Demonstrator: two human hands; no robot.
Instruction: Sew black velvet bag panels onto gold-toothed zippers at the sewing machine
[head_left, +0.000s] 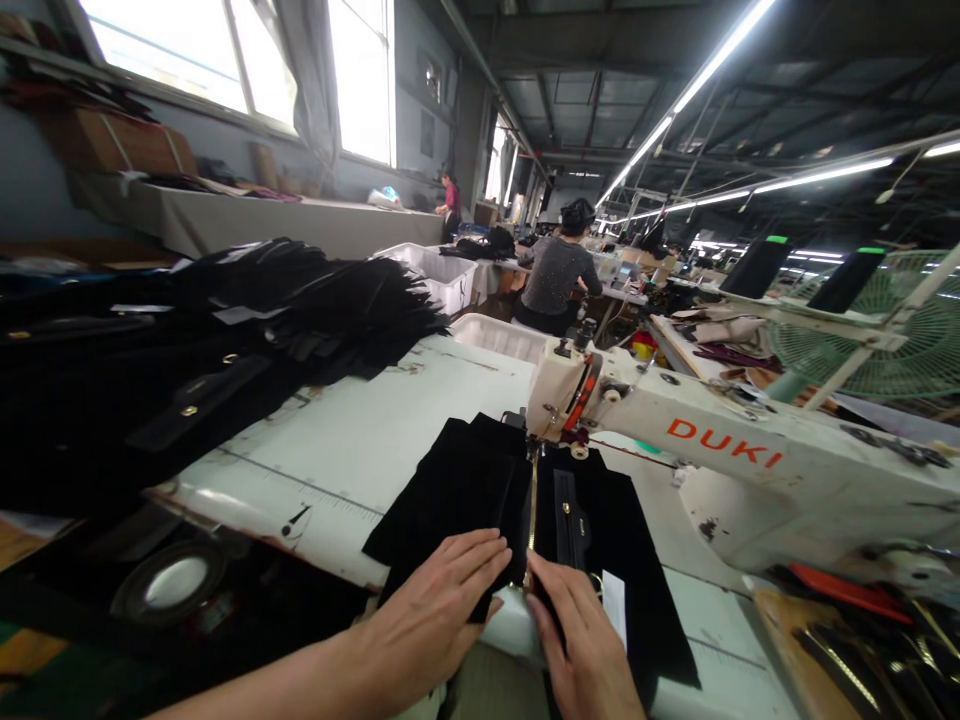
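Gold-toothed zipper lies on black fabric atop the surface, its long axis running forward to the sewing machine. The right hand, nearer, touches its near end, grip unclear; the left hand lies flat on the fabric, grasping nothing.

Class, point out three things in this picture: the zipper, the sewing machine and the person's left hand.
Zipper [533, 500], head view: on its gold teeth.
Sewing machine [724, 441], head view: on its white body, at the lettering.
Left hand [450, 585], head view: on its back.
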